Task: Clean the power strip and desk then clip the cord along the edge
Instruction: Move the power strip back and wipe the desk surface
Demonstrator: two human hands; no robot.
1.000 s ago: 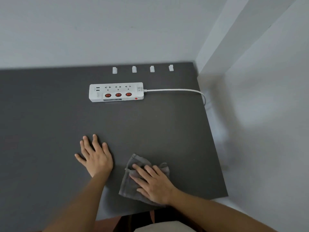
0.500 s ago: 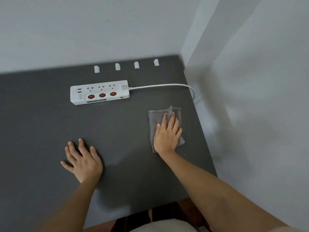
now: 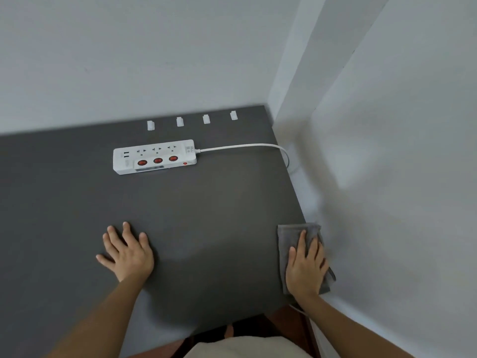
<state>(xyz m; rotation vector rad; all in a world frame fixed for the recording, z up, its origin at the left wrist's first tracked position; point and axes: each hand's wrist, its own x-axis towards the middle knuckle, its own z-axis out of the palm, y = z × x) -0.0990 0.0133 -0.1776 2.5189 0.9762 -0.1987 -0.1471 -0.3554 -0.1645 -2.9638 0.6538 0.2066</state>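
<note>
A white power strip (image 3: 154, 157) with three red switches lies on the dark grey desk (image 3: 211, 208) near its far edge. Its white cord (image 3: 242, 146) runs right and drops over the desk's right edge. Several white cord clips (image 3: 180, 121) stand in a row along the back edge. My right hand (image 3: 305, 266) presses flat on a grey cloth (image 3: 287, 235) at the desk's right edge, part of the cloth hanging over it. My left hand (image 3: 127, 253) rests flat on the desk, fingers spread, holding nothing.
White walls close in behind the desk and to the right, with a narrow gap between the desk's right edge and the wall. The front edge of the desk is just before my body.
My right hand slid the cloth from the front middle up toward the cord, then back and right to the desk's right edge. My left hand stayed planted.
</note>
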